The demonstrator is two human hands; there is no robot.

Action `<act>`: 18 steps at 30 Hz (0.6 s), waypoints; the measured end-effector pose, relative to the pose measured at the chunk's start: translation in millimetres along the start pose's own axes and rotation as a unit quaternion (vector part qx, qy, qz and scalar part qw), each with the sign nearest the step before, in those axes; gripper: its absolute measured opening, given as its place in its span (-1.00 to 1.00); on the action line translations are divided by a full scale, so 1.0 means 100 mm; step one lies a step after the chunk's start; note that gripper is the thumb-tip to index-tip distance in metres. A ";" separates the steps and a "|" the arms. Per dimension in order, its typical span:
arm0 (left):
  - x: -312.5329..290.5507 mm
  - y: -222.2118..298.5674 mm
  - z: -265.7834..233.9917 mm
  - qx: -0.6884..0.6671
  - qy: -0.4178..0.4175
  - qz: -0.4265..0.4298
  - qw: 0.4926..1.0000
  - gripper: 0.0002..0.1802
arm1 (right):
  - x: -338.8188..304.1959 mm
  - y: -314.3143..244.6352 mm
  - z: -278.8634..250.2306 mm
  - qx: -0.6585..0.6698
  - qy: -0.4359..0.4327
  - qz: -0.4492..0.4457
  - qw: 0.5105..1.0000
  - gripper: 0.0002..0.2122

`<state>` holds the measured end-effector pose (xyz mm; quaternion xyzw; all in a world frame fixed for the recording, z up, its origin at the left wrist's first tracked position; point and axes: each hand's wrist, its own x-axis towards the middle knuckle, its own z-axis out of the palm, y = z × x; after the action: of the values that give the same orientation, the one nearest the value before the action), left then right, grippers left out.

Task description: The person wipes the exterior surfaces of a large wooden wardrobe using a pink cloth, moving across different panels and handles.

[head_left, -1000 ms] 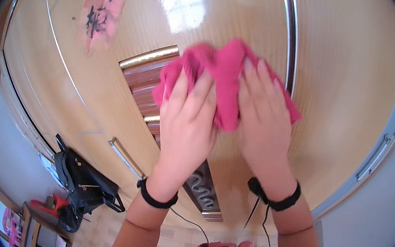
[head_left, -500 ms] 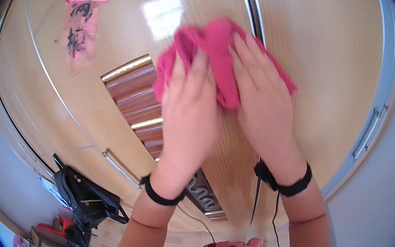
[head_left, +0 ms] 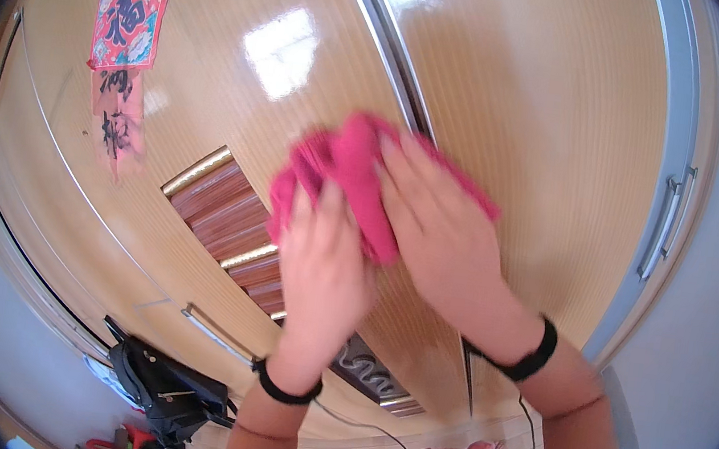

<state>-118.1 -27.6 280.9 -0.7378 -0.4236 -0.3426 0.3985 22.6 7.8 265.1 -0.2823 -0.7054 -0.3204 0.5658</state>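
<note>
Just off center toward 12 o'clock, on a glossy wood-grain door (head_left: 190, 105), a pink cloth (head_left: 362, 166) sits bunched. The right hand (head_left: 440, 239) lies along it, fingers stretched flat; the left hand (head_left: 325, 265) blurs, fingertips among the folds, and whether that grip pinches cannot be told. Opening the folds and pressing evenly would likely work best, with lighter passes by the metal strip (head_left: 391, 40) at 12 o'clock and the ribbed inset (head_left: 216, 207) at 9.
</note>
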 end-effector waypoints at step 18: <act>0.84 -0.20 -0.31 0.063 0.026 0.085 0.994 -0.51 | 0.76 0.33 0.01 -0.045 0.110 -0.048 0.992 -0.64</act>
<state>-106.7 -19.2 371.8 -0.7353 -0.3695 -0.2995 0.4828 31.6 32.1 343.8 -0.2362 -0.6363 -0.4079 0.6107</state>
